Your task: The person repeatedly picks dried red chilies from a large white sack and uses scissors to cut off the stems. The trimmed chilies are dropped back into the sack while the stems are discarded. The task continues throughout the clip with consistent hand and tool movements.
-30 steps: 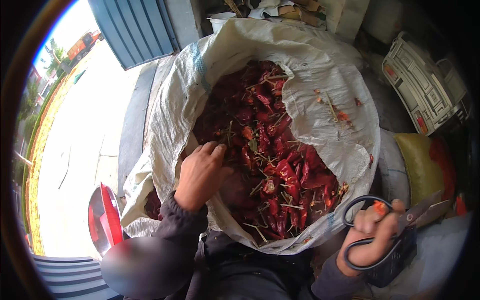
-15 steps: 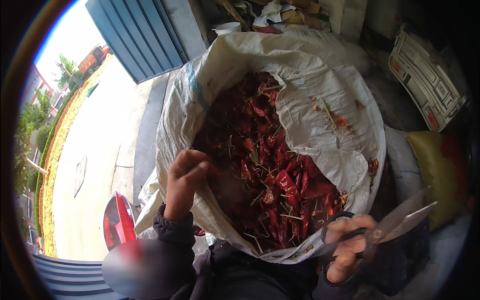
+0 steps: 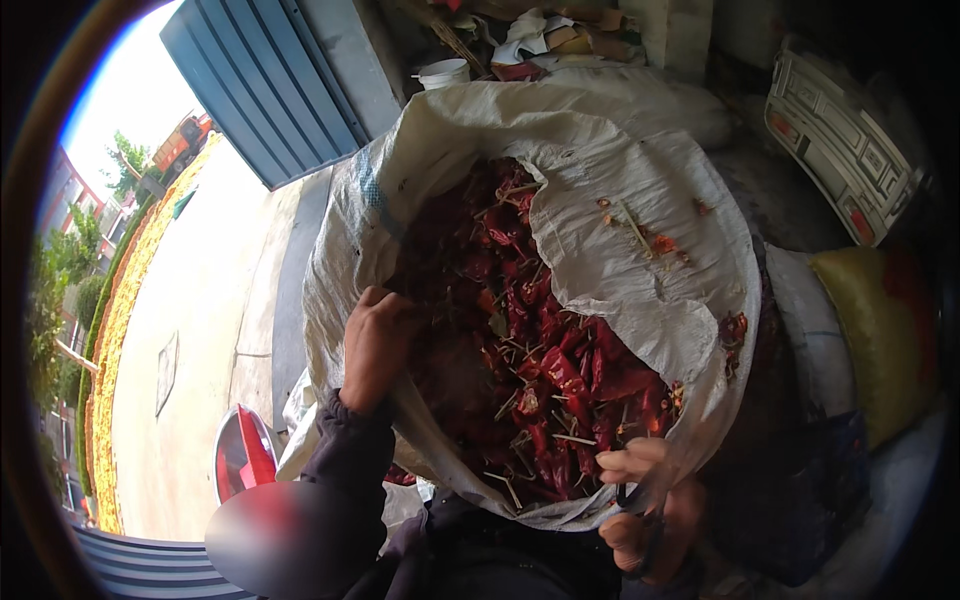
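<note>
A large white woven sack [image 3: 640, 160] with its top rolled back is full of dried red chilli peppers [image 3: 560, 400], with pale stems among them. My left hand [image 3: 377, 345] is at the sack's left inner side, fingers curled down by the peppers; what they hold is hidden. My right hand [image 3: 650, 510] holds dark-handled scissors [image 3: 668, 500] over the sack's near right rim; the blades are blurred by motion. Loose stems and pepper bits [image 3: 640, 230] lie on the folded flap at the right.
Filled sacks, white [image 3: 810, 330] and yellow [image 3: 870, 340], stand at right beside a pale panel [image 3: 840, 140]. Behind are a white bucket [image 3: 443, 72] and scrap pieces [image 3: 560, 35]. At left are a blue metal door [image 3: 260, 90], a round container with red inside [image 3: 243, 450] and an outdoor pavement [image 3: 190, 330].
My right hand with the scissors has swung left from outside the sack to its near rim. My left hand has shifted left and stays at the sack's left side, fingers curled.
</note>
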`<state>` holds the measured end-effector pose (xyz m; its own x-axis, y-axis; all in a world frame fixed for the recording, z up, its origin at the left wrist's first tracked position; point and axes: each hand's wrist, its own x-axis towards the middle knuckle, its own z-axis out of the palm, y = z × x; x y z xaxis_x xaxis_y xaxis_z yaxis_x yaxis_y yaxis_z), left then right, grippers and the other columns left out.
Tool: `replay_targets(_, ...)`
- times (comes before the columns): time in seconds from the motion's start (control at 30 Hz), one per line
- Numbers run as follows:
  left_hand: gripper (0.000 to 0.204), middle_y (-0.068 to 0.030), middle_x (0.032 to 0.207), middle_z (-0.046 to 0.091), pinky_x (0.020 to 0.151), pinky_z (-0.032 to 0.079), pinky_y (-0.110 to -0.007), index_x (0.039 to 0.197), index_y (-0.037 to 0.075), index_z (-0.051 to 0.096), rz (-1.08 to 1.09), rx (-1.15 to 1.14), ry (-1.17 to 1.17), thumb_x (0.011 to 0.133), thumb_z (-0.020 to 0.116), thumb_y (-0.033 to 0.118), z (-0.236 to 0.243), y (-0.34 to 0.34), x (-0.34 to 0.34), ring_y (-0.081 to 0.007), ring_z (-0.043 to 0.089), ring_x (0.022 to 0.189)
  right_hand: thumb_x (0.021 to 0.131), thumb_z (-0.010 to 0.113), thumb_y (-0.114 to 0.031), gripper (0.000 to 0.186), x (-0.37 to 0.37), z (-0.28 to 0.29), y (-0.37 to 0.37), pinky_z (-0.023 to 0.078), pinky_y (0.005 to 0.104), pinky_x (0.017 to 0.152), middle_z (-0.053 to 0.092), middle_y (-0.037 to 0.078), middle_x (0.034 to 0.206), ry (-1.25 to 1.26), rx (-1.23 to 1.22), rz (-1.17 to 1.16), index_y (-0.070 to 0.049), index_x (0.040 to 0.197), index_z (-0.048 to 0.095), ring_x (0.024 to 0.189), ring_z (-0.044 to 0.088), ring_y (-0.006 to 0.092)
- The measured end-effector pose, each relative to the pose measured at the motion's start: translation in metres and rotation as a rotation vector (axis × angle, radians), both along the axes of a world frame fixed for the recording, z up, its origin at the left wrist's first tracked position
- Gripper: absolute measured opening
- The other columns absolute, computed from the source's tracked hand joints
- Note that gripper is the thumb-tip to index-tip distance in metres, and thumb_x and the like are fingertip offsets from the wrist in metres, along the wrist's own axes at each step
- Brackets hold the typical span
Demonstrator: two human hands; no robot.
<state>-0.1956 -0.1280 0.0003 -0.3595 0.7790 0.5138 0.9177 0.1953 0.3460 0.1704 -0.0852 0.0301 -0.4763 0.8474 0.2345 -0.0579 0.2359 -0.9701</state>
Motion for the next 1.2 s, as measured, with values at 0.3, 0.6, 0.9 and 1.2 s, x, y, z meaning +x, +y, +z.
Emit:
replay_targets(0.3,0.017,-0.0089,0.086,0.062,0.067,0.051,-0.029,0.099,-0.001,0.071,0.075,0.084,-0.691,0.084,0.076,0.005,0.027,-0.009,0.067,-0.0128,0.066,0.077,0.077,0.083,-0.06,0.088,-0.02,0.016,0.005,0.056,0.0437,0.076,0.068,0.023,0.098,-0.495,0.489,0.14,0.006,0.129,0.058,0.084,0.07,0.0366)
replay_targets(0.6,0.019,-0.0102,0.084,0.064,0.063,0.05,-0.03,0.096,-0.004,0.072,0.013,0.146,-0.361,0.079,0.079,0.002,0.017,-0.008,0.096,-0.0194,0.063,0.069,0.078,0.081,-0.059,0.076,-0.037,0.01,-0.005,0.054,0.041,0.054,0.064,0.014,0.075,-0.732,0.515,0.019,-0.002,0.124,0.062,0.064,0.067,0.0308)
replay_targets(0.9,0.017,-0.0079,0.085,0.061,0.068,0.047,-0.031,0.094,-0.003,0.07,-0.257,-0.019,-0.544,0.078,0.076,0.002,0.019,-0.019,0.122,-0.0191,0.056,0.074,0.08,0.085,-0.044,0.055,-0.054,-0.014,-0.011,0.053,0.0429,0.054,0.068,0.016,0.074,-0.727,0.474,0.006,-0.003,0.111,0.066,0.064,0.069,0.0363)
replay_targets(1.2,0.011,-0.0074,0.084,0.066,0.061,0.048,-0.029,0.1,-0.003,0.071,-0.361,0.121,-0.989,0.092,0.073,0.005,-0.003,-0.023,0.116,-0.0134,0.062,0.072,0.092,0.078,-0.034,0.036,-0.046,-0.029,-0.012,0.038,0.025,0.048,0.051,-0.003,0.066,-0.054,-0.253,0.292,-0.004,0.104,0.062,0.054,0.05,0.0067)
